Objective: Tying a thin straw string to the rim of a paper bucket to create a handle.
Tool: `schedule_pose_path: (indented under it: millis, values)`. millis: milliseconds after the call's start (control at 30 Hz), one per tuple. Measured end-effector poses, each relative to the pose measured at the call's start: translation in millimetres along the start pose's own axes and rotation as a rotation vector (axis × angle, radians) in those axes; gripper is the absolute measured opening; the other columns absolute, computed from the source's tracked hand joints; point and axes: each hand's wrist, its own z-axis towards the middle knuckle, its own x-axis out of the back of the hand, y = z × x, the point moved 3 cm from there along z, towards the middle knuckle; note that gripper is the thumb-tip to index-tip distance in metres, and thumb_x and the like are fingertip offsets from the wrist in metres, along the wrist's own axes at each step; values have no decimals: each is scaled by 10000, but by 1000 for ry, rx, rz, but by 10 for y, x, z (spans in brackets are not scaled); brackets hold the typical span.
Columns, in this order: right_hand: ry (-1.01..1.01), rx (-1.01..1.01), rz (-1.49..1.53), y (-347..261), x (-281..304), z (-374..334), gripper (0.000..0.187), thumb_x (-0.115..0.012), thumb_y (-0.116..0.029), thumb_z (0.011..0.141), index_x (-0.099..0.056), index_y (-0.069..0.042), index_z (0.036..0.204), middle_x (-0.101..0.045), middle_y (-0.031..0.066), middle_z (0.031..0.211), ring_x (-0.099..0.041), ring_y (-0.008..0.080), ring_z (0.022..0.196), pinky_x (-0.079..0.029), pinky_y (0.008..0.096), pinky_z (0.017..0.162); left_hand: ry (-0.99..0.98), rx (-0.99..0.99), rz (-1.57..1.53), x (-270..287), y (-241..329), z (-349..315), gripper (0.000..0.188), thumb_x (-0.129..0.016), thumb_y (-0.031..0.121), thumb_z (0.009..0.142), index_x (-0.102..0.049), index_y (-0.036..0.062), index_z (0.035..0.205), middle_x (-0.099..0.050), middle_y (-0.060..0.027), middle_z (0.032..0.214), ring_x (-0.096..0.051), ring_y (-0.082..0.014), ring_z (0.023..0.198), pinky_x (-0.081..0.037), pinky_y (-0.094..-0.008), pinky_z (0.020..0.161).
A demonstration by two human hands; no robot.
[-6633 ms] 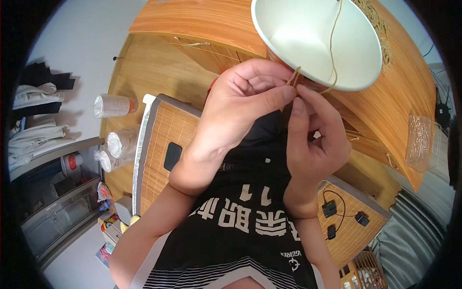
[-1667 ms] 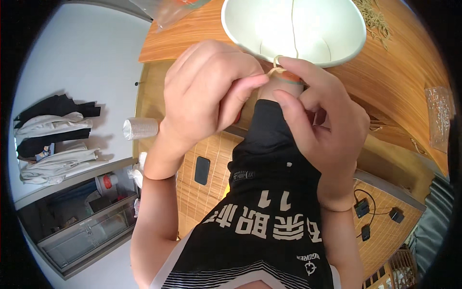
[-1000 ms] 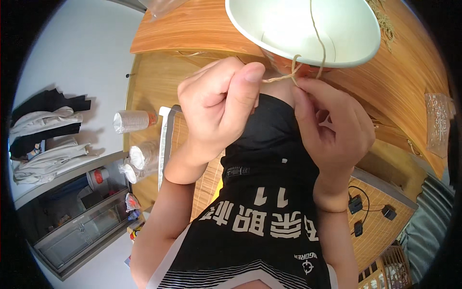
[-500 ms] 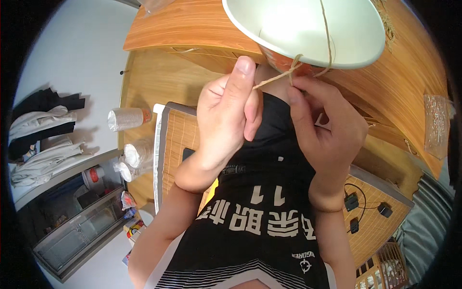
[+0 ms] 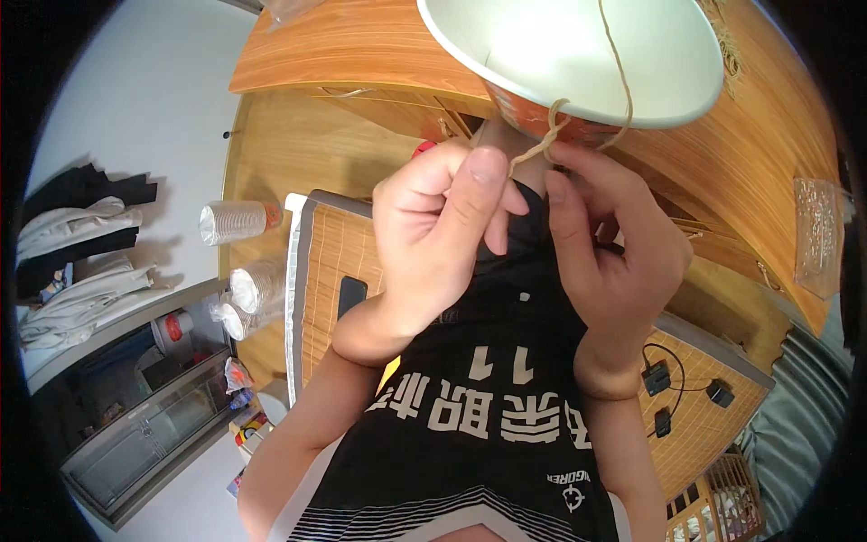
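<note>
A large tub (image 5: 578,63) with a white inside and a reddish printed outside stands at the table's near edge, its wide mouth tilted toward me. A length of tan twine (image 5: 614,54) runs across its mouth and over the rim. Just below the rim the twine makes a loop with a twisted crossing (image 5: 553,135). My left hand (image 5: 442,226) pinches one twine end between thumb and fingers. My right hand (image 5: 623,226) is curled close by, thumb and forefinger at the twine's other part; the exact contact is partly hidden.
The wooden table (image 5: 361,50) curves across the top, with more twine (image 5: 727,45) and a clear plastic packet (image 5: 819,235) on its right. Stacked wrapped bowls (image 5: 239,221) stand on the floor at left. Black chargers with cables (image 5: 659,378) lie on the mat at right.
My left hand has moved slightly down and right, nearer my right hand, and the twine between them has slackened and twisted. The right hand's thumb has dropped a little from its forefinger.
</note>
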Motion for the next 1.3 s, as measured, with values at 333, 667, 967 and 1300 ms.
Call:
schedule_pose_path:
  millis: [333,667,967,1300]
  values:
    - [-4,39,-8,0,4,-2,107,-700,-39,827,-705,-48,934,-631,7,669,-493,36,526,-355,178,474,101,-321,201,91,-35,-30,122,-660,-53,852,-622,-20,963,-572,31,709,-421,-1,577,-334,-144,537]
    - [-8,22,-21,-11,19,2,93,-701,-34,825,-705,-46,917,-617,-4,652,-499,33,536,-350,178,473,126,-410,217,88,-23,-46,171,-676,-75,822,-613,-9,967,-586,-13,849,-404,-5,610,-335,-140,567]
    - [-1,36,-27,-33,22,-3,109,-710,-31,817,-705,-44,925,-658,8,703,-513,34,543,-348,175,474,139,-272,188,40,6,-66,35,-619,7,895,-588,-6,883,-605,-24,796,-451,-28,621,-373,-165,581]
    - [-31,77,-22,-97,109,-63,161,-688,1,822,-683,-15,982,-676,30,746,-538,40,553,-354,167,473,48,-175,188,-85,111,-31,402,-478,179,1006,-555,5,652,-562,-19,575,-496,-60,540,-388,-211,500]
